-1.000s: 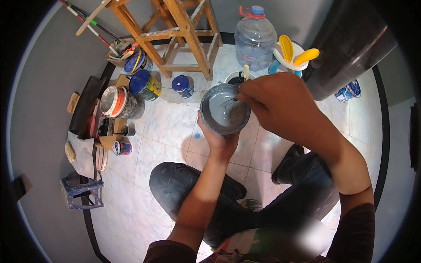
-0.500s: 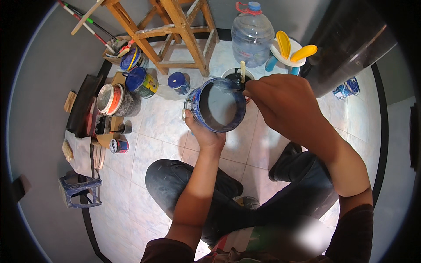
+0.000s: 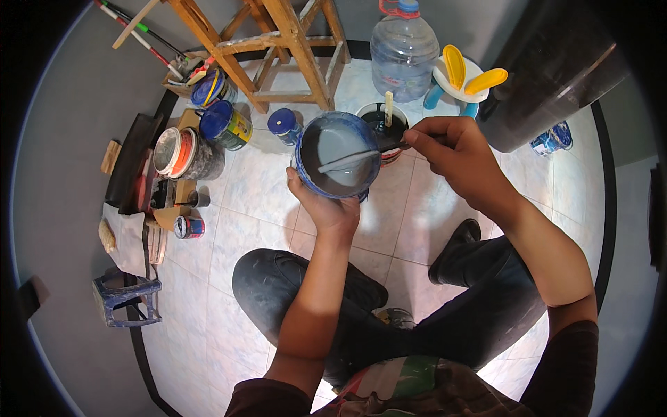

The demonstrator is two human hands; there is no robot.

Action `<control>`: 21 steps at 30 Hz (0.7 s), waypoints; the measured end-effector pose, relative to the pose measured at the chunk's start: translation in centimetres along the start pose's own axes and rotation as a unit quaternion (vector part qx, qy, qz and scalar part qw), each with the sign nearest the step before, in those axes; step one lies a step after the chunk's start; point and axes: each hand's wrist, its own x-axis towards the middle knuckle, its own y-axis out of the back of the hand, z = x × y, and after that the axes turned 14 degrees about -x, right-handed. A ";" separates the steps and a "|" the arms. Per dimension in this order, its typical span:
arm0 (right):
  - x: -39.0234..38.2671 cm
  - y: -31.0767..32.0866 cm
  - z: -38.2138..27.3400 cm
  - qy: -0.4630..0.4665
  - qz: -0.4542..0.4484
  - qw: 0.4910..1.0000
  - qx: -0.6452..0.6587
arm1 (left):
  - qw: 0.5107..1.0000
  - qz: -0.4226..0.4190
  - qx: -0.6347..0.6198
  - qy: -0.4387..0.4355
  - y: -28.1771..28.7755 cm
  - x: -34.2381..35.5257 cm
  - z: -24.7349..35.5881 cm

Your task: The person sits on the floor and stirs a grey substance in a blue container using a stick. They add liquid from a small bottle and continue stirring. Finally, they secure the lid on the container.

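My left hand (image 3: 323,205) is wrapped round a blue paint can (image 3: 302,153) of light grey paint (image 3: 337,149), held up over the floor. My right hand (image 3: 458,160) pinches a thin dark stirring tool (image 3: 361,156); its end, coated in grey, lies across the can's opening, and I cannot tell whether it touches the paint. Behind the can stands a pot of dark paint (image 3: 392,131) with a pale wooden stick (image 3: 389,108) upright in it, partly hidden by the can and my right hand.
Wooden stool (image 3: 306,62), water jug (image 3: 403,59), small table (image 3: 479,104) with yellow objects (image 3: 455,66), black cylinder (image 3: 542,62), lidded blue tubs (image 3: 219,125), stacked buckets (image 3: 167,149), blue plastic step stool (image 3: 128,306) and small blue pail (image 3: 545,142) stand around. My bent legs (image 3: 278,278) are below.
The can has shifted left and a little up, with its angle changing. The tool now shows with a grey-coated end across the opening, and my right hand has turned, showing more of its fingers.
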 end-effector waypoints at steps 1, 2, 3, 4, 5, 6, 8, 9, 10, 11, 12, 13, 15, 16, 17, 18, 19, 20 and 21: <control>0.0 0.1 -0.3 0.006 -0.005 1.000 0.009 | 1.000 0.009 -0.010 0.006 0.1 -0.1 0.1; 0.0 0.2 -0.5 0.012 -0.011 1.000 0.017 | 1.000 0.018 -0.021 0.013 0.1 -0.1 0.1; 0.0 0.5 -0.7 0.019 -0.014 0.999 0.025 | 0.999 0.025 -0.032 0.020 0.0 -0.1 0.1; 0.0 0.7 -0.8 0.032 -0.006 0.999 0.021 | 0.999 0.026 -0.025 0.030 -0.2 -0.1 0.0; 0.0 1.0 -1.0 0.045 0.001 0.999 0.017 | 0.999 0.027 -0.018 0.040 -0.4 -0.1 0.0; 0.1 1.1 -1.2 0.059 0.008 0.998 0.015 | 0.998 0.028 -0.009 0.049 -0.6 -0.2 0.1; -0.1 1.4 -2.0 0.078 0.014 0.997 -0.012 | 0.998 0.036 -0.020 0.057 -1.1 -0.6 0.2; -0.2 1.5 -2.3 0.086 0.018 0.996 -0.026 | 0.997 0.040 -0.026 0.063 -1.3 -0.9 0.2; -0.2 1.5 -2.4 0.095 0.025 0.994 -0.045 | 0.997 0.044 -0.018 0.066 -1.4 -1.1 0.3; -0.3 1.5 -2.5 0.105 0.033 0.992 -0.064 | 0.996 0.048 -0.010 0.069 -1.6 -1.2 0.4; -0.3 1.6 -2.5 0.113 0.040 0.989 -0.085 | 0.996 0.052 -0.003 0.074 -1.6 -1.3 0.3; -0.4 1.4 -2.5 0.129 0.053 0.986 -0.087 | 0.996 0.052 -0.007 0.072 -1.5 -1.3 0.2; -0.7 0.8 -2.1 0.159 0.078 0.980 -0.093 | 0.996 0.052 -0.016 0.070 -1.5 -1.2 -0.1; -0.6 0.4 -1.7 0.179 0.089 0.975 -0.096 | 0.995 0.062 -0.019 0.070 -1.6 -1.3 -0.2; -0.5 -0.2 -1.3 0.200 0.100 0.970 -0.099 | 0.995 0.072 -0.022 0.070 -1.9 -1.4 -0.2; -0.5 -0.5 -1.1 0.220 0.110 0.964 -0.105 | 0.994 0.082 -0.028 0.071 -2.1 -1.5 -0.4; -0.5 -0.6 -1.2 0.222 0.102 0.960 -0.138 | 0.993 0.076 -0.031 0.079 -2.1 -1.5 -0.5; -0.7 -0.5 -1.6 0.233 0.094 0.952 -0.176 | 0.993 0.071 -0.034 0.086 -2.1 -1.4 -0.5; -0.5 -0.8 -1.3 0.252 0.087 0.946 -0.182 | 0.993 0.065 -0.038 0.092 -2.1 -1.4 -0.3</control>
